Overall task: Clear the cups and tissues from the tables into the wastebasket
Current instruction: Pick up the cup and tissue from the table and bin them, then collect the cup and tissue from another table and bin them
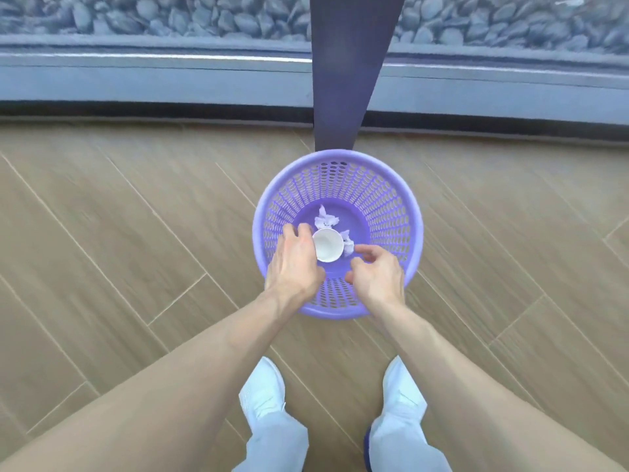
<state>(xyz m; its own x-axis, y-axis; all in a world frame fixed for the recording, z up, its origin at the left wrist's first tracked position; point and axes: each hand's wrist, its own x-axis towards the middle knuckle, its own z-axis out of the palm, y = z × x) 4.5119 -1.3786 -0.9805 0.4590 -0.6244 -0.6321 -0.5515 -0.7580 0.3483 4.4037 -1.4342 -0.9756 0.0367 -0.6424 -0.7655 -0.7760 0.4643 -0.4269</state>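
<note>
Standing over a purple perforated wastebasket (405, 212) on a wood-plank floor (136, 216), with a dark post (343, 80) rising just beyond its far rim. Both hands hover above the basket's near half. Left hand (294, 258) sits palm down, fingers loosely curled beside a white paper cup (328, 246); contact cannot be told, since the cup may be at the fingertips or already lying in the bottom. Right hand (376, 272) is half-open, thumb and forefinger apart, pinching nothing visible. 2 crumpled tissues (325, 218) lie on the basket floor, 1 at the far side of the cup, 1 at its right. Cup mouth faces up toward the camera and looks empty. Handling judgement: the cup is light and thin-walled, crushes easily, best taken by the rim or with a gentle wrap around the side. Tissues are soft, near weightless, apt to drift; a bunched pinch suits them. White shoes (263, 390) are planted just near the basket.
</note>
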